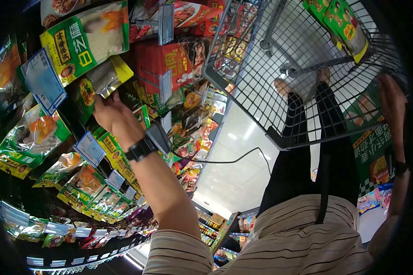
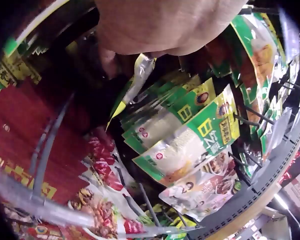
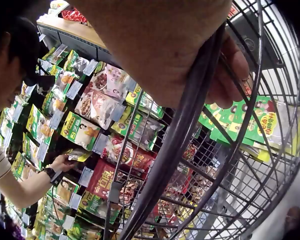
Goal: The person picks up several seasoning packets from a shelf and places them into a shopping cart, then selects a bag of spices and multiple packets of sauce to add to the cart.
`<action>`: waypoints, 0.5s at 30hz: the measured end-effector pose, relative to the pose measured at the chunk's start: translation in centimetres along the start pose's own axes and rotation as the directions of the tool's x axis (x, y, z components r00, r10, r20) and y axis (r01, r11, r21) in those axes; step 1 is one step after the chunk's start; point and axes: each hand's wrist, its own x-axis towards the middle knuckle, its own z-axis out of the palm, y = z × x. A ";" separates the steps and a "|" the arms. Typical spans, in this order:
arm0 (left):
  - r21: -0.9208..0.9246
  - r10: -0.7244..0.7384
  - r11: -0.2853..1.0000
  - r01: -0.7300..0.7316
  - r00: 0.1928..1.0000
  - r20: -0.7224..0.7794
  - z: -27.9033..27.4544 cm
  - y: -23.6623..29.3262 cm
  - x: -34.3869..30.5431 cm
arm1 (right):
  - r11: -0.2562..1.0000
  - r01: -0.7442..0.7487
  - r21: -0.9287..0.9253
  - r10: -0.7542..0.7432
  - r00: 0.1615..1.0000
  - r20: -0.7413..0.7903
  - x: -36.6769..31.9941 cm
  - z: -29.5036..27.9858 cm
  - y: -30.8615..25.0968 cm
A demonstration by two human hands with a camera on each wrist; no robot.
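Packet point(image 1: 104, 79): ten o'clock, pinched near edge, likely because floppy
Left hand point(image 1: 114, 114): narrow on packet
Right hand point(image 1: 392, 98): beside cart point(image 1: 274, 139), grip unclear

at upper left of the head view, a large pouch point(image 1: 89, 39) is showing green, white and yellow, with black print on its yellow block. just below, a small packet point(image 1: 104, 79) is shining silver, with a yellow end and a green one. at upper centre, a box point(image 1: 158, 64) is showing deep red. the shopping cart point(image 1: 280, 143) is looking dark grey. at lower right, the shirt point(image 1: 303, 229) is showing thin dark stripes on cream, and the poster point(image 1: 369, 172) is bearing green with a checkered patch.
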 end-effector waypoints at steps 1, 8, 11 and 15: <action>-0.006 0.003 1.000 -0.003 1.000 0.010 0.0 0.2 -1.3 | 1.000 -0.007 0.003 0.007 1.000 0.007 0.0 -0.1 -0.1; -0.121 -0.021 0.992 0.030 0.997 0.078 -2.3 0.8 -6.7 | 0.999 -0.033 0.039 0.032 0.999 0.022 0.3 -0.6 -0.5; -0.185 -0.068 0.979 0.083 0.994 0.090 -2.3 1.8 -9.8 | 0.994 -0.071 0.081 0.067 0.996 0.051 0.7 -1.3 -1.3; -0.285 -0.100 0.949 0.137 0.985 0.142 -3.7 1.4 -12.0 | 0.956 -0.173 0.238 0.149 0.982 0.115 1.4 -3.0 -3.3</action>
